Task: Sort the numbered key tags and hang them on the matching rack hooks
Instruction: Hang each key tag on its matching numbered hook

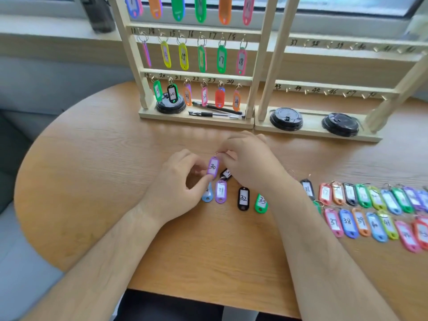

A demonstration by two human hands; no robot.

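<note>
While pinching purple tag 30 (213, 167) between left hand (179, 181) and right hand (249, 162) mid-worktop: sorting step; next, find hook 30, unseen here.

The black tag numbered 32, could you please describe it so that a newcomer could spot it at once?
Start at the round wooden table and look just below the two hands near its middle. In the short row of loose tags there, the black tag lies between a purple tag and a green tag; it is that row's only black one.

Purple tag 30 (213, 167); black tag 32 (243, 198); green tag 33 (261, 202); tan wood-grain table (115, 170).
</note>
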